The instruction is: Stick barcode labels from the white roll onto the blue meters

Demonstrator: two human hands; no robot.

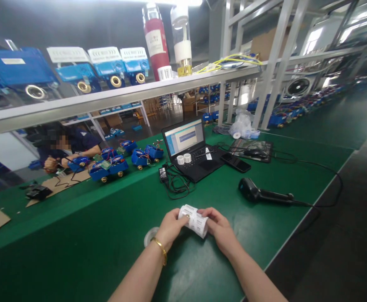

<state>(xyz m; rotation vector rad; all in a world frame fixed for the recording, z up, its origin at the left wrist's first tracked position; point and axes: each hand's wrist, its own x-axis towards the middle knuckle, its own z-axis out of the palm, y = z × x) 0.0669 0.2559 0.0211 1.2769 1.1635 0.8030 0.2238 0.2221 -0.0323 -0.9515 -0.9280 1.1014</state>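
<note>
Both my hands hold a white roll of printed labels (195, 219) just above the green work surface (108, 235). My left hand (170, 228) grips the roll's left end with fingers curled; a gold bangle sits on that wrist. My right hand (220, 230) is closed round the roll's right end. A roll of clear tape (150, 236) lies on the green surface just left of my left wrist.
A black barcode scanner (262, 194) lies to the right with its cable. An open laptop (193, 147) stands behind, with two small rolls, a phone (235, 162) and a mouse pad nearby. Blue devices (116, 163) sit at the left, where another person works.
</note>
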